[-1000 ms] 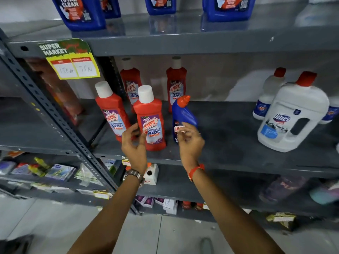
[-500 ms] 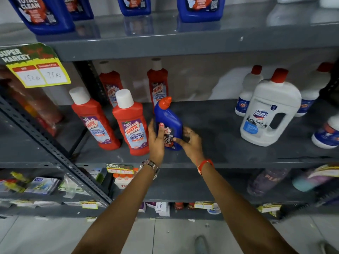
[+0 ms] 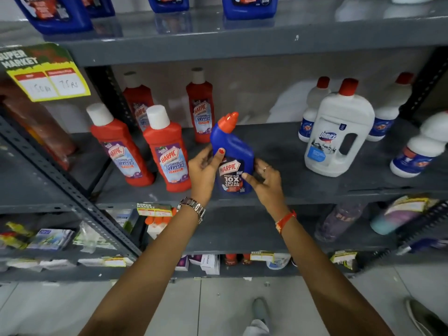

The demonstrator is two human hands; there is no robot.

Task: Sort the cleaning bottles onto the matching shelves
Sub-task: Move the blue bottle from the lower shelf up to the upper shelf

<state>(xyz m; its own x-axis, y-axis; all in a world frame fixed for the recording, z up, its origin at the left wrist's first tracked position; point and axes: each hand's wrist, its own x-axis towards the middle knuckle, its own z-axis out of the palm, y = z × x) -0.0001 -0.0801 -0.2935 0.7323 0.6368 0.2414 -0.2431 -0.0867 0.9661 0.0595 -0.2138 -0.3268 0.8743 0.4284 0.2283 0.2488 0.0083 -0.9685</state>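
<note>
The light is even and fairly bright, coming from overhead; the glossy top shelf (image 3: 266, 32) mirrors the blue jugs (image 3: 249, 6) standing on it. Shadows under the shelves are soft. Straight uprights bow at the edges, and the lower right corner smears into blur.

Bare shelf (image 3: 278, 151) lies open between red bottles (image 3: 167, 154) and white jug (image 3: 337, 132) — both flank it.

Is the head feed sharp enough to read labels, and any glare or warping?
Head view: the blue Harpic bottle label reads clearly; the price tag handwriting is soft; the top shelf shows glossy reflections; wide-angle bending curves the uprights at the edges.
</note>
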